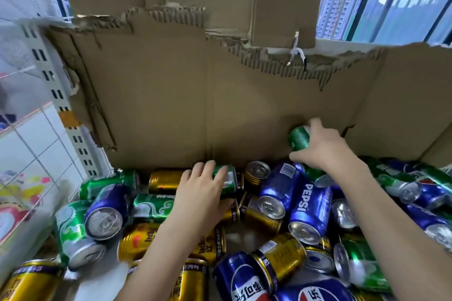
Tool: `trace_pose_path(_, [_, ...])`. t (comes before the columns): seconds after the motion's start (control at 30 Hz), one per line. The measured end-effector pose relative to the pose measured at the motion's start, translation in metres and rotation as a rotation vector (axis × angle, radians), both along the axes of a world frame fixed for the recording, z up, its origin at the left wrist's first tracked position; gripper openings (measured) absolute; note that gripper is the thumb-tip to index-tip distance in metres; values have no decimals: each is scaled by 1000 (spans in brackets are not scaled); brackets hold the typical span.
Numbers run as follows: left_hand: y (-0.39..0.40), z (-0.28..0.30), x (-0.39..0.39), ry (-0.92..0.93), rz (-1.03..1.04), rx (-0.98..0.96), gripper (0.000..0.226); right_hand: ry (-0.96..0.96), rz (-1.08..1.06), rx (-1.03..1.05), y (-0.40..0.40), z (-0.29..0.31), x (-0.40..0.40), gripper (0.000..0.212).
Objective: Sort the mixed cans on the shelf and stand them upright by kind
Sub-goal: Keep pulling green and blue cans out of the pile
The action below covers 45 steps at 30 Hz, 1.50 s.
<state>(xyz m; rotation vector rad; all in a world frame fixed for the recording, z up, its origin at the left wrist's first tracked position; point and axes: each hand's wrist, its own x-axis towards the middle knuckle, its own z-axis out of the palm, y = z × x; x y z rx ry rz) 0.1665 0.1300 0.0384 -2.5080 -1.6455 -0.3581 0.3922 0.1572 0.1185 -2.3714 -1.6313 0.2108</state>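
The shelf [234, 234] is full of cans that lie on their sides in one big mixed pile. There are green ones, blue ones and gold ones, all jumbled on top of each other. None of the cans in the pile stands up yet, so the sorting looks like it is only starting.

The right hand [320, 151] holds a green can [299, 138] up in the air, above the pile and close to the cardboard wall [195, 110] at the back. Its fingers and thumb curl round the can. The can is tilted, not straight up. I think the hand lifts it high so it can swing clear of the other cans and come down standing by the wall, where there is a flat back to line cans up against.

The left hand [203, 190] lies on a second green can [226, 182] at the back of the pile. Its fingers wrap over the top of the can, so it seems to be grabbing it. This can lies on its side, next to a gold can [163, 181] and near a small gold can [256, 172].

Both hands go for green cans, most likely to put the same kind together. A blue can [309, 208] lies between the two arms. It could roll if its neighbours are pulled out
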Motion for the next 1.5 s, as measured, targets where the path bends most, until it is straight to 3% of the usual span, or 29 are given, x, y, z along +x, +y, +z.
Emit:
trace_pose_path(0.2, [45, -3, 19, 238, 5, -221, 93, 22, 64, 290, -42, 0, -1, 97])
trace_pose_path(0.3, [55, -7, 21, 217, 3, -302, 98, 42, 101, 384, -68, -9, -5, 96])
trace_pose_path(0.57, [57, -5, 10, 129, -74, -238, 99, 159, 172, 599, -113, -34, -28, 91])
trace_pose_path(0.83, [3, 23, -15, -258, -189, 41, 86, 193, 286, 799, -144, -45, -51, 94])
trace_pose_path(0.97, [-45, 26, -22, -602, -279, 175, 74, 150, 249, 845, -169, -49, -58, 97])
trace_pose_path(1.1, [-87, 20, -9, -856, -397, 63, 72, 124, 157, 869, -203, -59, -55, 93])
trace_pose_path(1.3, [-136, 6, 43, -928, -543, -197, 67, 94, -23, 875, -269, -75, -19, 77])
trace_pose_path(1.5, [-183, -12, 113, -886, -650, -398, 68, 202, -307, 869, -332, -108, 40, 83])
